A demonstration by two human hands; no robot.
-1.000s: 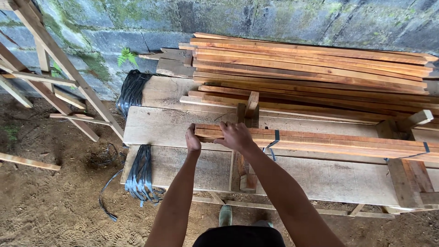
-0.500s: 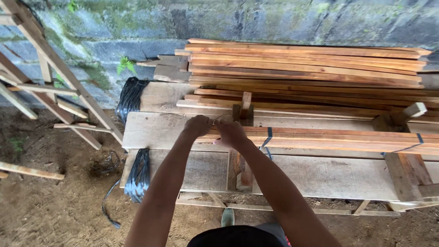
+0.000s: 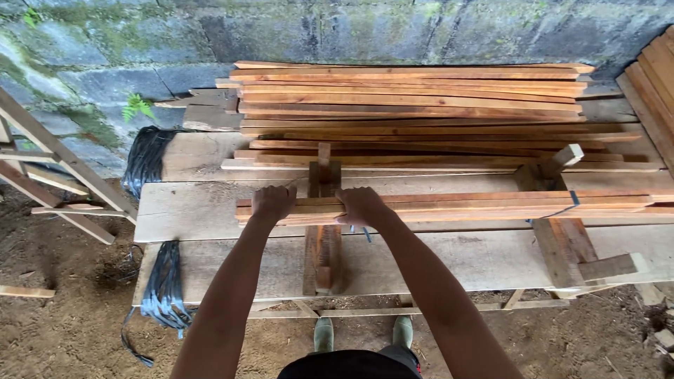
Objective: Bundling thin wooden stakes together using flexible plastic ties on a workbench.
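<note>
Mossy block wall (image 3: 393,28) at twelve o'clock, plank bench (image 3: 210,210) below. Left hand (image 3: 272,203) and right hand (image 3: 359,208) both clamped around slat bundle (image 3: 477,205).

The palms and fingertips of the left hand (image 3: 272,202) and right hand (image 3: 359,205) are hidden against the slat bundle (image 3: 449,208), whose right end is cut off by the frame edge. The strap (image 3: 359,232) under the right hand is mostly covered. The boots (image 3: 364,333) are partly hidden by the bench (image 3: 232,260).
</note>
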